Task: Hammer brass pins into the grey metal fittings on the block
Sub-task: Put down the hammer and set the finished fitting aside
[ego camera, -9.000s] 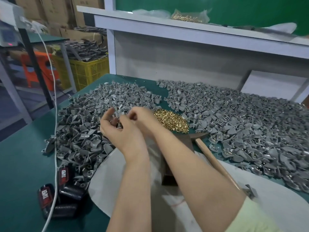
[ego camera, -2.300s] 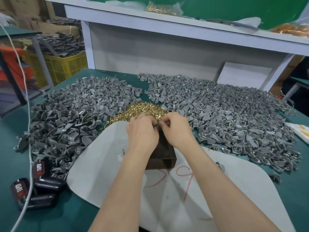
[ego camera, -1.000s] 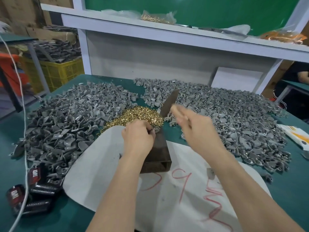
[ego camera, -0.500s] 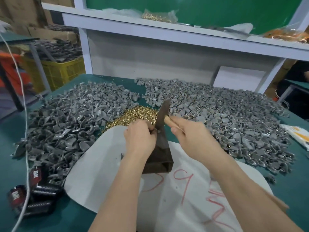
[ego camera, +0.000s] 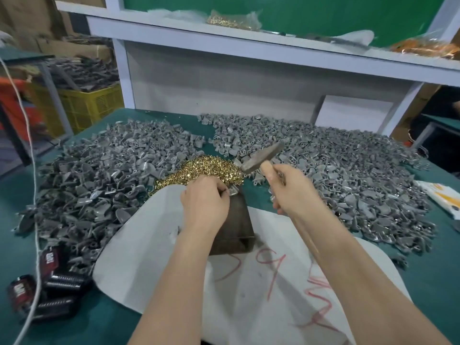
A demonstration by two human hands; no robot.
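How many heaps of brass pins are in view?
2. One loose heap of brass pins lies on the green table between the grey metal fitting piles; one sits in a clear bag on the white shelf. Others may be hidden.

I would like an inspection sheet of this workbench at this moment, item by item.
Surface: green table, partly covered by a white sheet with red marks.
Job's things: dark block on the sheet; grey fittings piled left and right; brass pins heaped between.
Clutter: black-and-red objects at left edge.
Hands: left hand pinches a fitting on the block; right hand grips a raised hammer.
Cables: white cable along the left.
Surroundings: white shelf behind; yellow crate far left.
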